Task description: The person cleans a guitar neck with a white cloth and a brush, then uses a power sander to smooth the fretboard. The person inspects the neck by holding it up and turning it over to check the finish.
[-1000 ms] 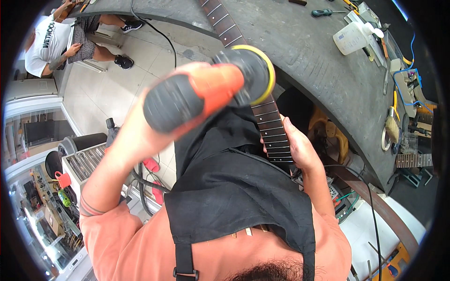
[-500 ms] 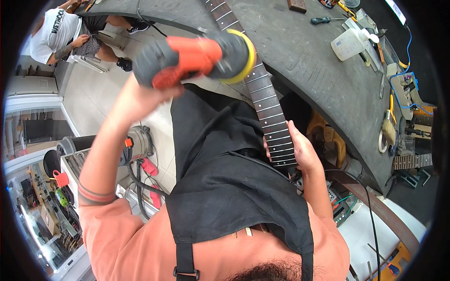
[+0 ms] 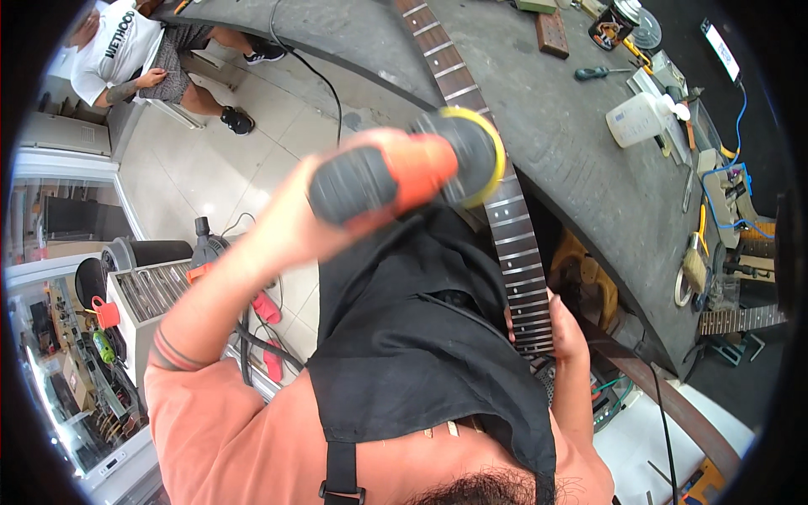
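My left hand [image 3: 305, 220] is wrapped round an orange and black power polisher [image 3: 421, 172], blurred by motion. Its round black head with a yellow pad [image 3: 498, 164] is turned edge-on against the fretted face of a dark guitar neck [image 3: 515, 231]; whether it presses on the frets I cannot tell. The neck runs from the bench edge down over my black apron [image 3: 404, 337], with pale dots and metal frets along it. Around its near, wider end my right hand [image 3: 568, 330] is closed, thumb and fingers on opposite sides.
On the grey bench [image 3: 581, 177] at right are a white plastic bottle [image 3: 637, 120], a screwdriver [image 3: 602, 74], a wooden block [image 3: 552, 35] and a brush [image 3: 695, 269]. A seated person [image 3: 126, 50] is at far left. A black cable [image 3: 324, 80] hangs off the bench.
The polisher has moved right and toward me, down along the neck. The neck sits lower and further right in view, as the whole view has shifted too. Both hands keep their grip.
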Demonstrator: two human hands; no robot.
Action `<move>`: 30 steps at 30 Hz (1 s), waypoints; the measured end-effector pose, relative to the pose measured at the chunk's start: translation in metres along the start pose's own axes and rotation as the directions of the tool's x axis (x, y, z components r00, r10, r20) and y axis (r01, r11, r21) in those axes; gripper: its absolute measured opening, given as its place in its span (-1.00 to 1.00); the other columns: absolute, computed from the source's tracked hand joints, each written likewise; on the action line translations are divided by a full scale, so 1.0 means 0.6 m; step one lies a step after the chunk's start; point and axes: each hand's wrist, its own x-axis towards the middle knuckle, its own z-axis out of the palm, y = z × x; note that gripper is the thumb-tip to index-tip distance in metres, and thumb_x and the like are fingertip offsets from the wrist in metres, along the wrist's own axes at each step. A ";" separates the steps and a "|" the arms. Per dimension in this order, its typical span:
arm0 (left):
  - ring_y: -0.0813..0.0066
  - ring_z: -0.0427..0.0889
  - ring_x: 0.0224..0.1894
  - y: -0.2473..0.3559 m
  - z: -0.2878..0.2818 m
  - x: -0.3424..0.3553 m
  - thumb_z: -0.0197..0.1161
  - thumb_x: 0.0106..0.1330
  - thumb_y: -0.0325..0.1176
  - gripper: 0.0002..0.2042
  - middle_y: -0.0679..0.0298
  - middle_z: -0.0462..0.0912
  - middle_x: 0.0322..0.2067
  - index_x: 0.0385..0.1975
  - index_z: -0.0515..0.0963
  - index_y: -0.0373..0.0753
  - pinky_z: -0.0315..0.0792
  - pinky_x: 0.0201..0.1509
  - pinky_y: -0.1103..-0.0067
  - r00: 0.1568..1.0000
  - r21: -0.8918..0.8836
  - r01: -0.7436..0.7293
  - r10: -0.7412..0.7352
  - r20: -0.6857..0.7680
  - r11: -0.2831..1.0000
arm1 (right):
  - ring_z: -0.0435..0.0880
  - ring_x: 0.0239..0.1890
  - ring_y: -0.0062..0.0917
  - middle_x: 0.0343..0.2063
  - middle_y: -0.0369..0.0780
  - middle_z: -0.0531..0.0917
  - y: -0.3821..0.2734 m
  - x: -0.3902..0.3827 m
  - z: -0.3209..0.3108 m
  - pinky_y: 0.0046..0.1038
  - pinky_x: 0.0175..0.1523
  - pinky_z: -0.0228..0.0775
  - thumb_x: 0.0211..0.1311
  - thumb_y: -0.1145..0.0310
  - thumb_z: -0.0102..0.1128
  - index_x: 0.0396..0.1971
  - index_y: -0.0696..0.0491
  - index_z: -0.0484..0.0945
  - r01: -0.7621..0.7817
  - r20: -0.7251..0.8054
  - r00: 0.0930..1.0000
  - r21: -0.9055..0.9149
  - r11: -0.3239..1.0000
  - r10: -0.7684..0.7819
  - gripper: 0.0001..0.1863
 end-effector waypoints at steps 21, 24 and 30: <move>0.46 0.83 -0.20 -0.049 -0.181 0.059 0.47 0.37 -0.43 -0.69 0.21 0.86 -0.18 0.08 0.73 -0.33 0.64 -0.11 0.50 0.818 -0.377 0.445 -0.540 -0.199 0.813 | 0.86 -0.25 -0.38 -0.28 -0.16 0.79 -0.146 0.071 0.062 -0.32 -0.06 0.70 0.32 0.33 0.60 0.26 0.14 0.48 -0.212 -0.020 0.977 -0.124 0.969 0.211 -0.39; 0.48 0.81 -0.23 -0.042 -0.184 0.057 0.47 0.36 -0.43 -0.70 0.23 0.85 -0.20 0.06 0.73 -0.33 0.62 -0.15 0.51 0.818 -0.346 0.454 -0.538 -0.203 0.821 | 0.82 -0.31 -0.43 -0.31 -0.21 0.75 -0.136 0.070 0.056 -0.35 -0.11 0.69 0.35 0.37 0.56 0.19 0.12 0.48 -0.140 -0.022 0.990 -0.129 0.982 0.139 -0.48; 0.48 0.80 -0.25 -0.028 -0.180 0.014 0.49 0.33 -0.43 -0.72 0.25 0.85 -0.23 0.01 0.74 -0.31 0.60 -0.21 0.52 0.799 -0.277 0.526 -0.579 -0.164 0.804 | 0.77 -0.35 -0.48 -0.30 -0.23 0.72 -0.071 -0.009 0.020 -0.35 -0.17 0.69 0.33 0.47 0.54 0.23 0.12 0.47 -0.192 -0.201 0.968 -0.223 0.956 0.148 -0.46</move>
